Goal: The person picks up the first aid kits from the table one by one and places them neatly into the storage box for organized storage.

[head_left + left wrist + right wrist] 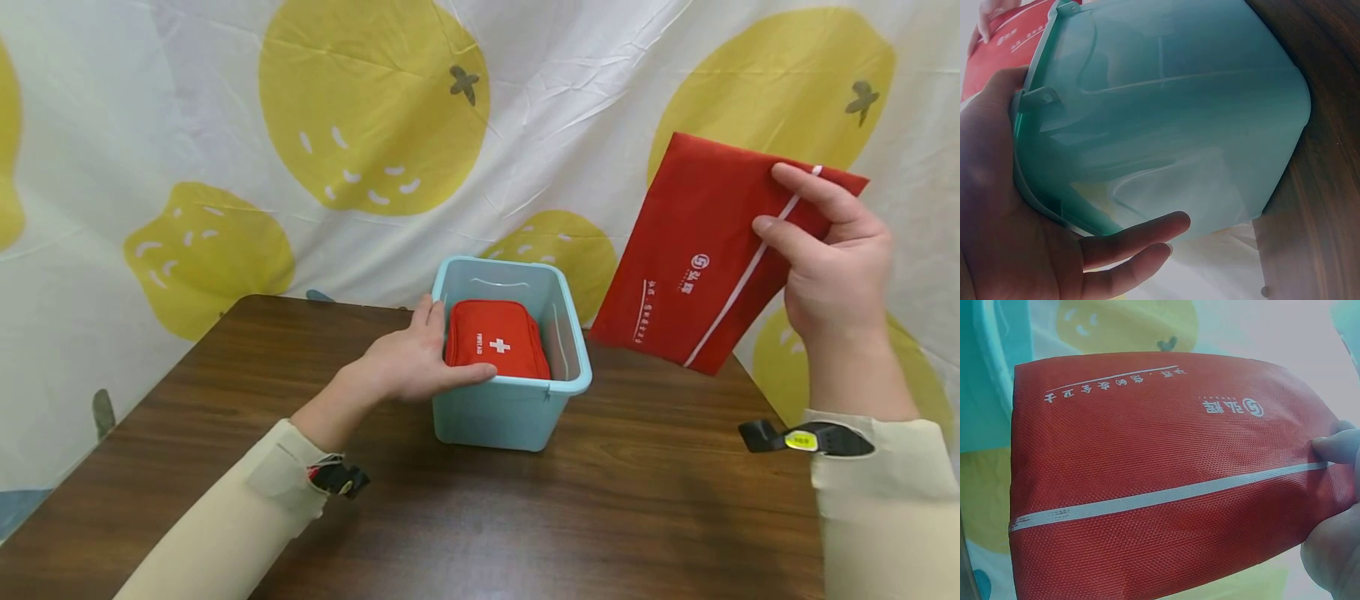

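Note:
A light-blue plastic bin [495, 417] stands on the table, holding a red first aid bag [498, 337] with a white cross. My left hand [412, 354] rests at the bin's left side, thumb along the front rim and the other fingers straight; in the left wrist view these fingers [1141, 240] lie by the outer wall. To the right, my right hand [843, 250] pinches a flat red fabric pouch [675, 242] near its edge and holds it up above the table. White lettering and a white stripe cross the pouch, as the right wrist view also shows.
The dark wood-grain table [360, 533] reaches back to a white cloth [555, 92] printed with yellow fruit, hanging just behind the bin. A black strap [825, 439] circles the right sleeve, another black strap [337, 477] the left.

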`<act>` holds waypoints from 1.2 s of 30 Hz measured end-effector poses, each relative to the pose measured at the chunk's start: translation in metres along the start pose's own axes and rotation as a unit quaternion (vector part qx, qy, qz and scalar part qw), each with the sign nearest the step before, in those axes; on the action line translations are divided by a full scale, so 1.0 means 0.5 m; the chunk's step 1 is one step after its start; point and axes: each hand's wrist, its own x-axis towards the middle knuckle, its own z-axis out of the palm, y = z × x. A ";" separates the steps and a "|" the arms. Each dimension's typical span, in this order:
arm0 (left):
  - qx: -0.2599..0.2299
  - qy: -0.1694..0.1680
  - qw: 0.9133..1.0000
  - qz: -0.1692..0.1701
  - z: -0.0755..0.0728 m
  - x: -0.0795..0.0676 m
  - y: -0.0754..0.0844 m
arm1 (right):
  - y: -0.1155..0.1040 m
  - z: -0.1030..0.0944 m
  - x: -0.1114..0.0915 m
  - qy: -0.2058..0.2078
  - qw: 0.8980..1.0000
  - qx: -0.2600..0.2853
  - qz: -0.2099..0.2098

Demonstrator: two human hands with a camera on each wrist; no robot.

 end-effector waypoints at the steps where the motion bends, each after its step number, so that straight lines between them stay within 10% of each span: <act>1: 0.001 0.000 1.000 0.001 0.000 0.000 -0.001 | -0.002 0.006 0.002 0.003 1.000 0.002 -0.004; 36: 0.000 -0.001 1.000 -0.005 0.002 0.003 0.007 | 0.036 0.219 0.023 -0.092 0.996 0.019 0.012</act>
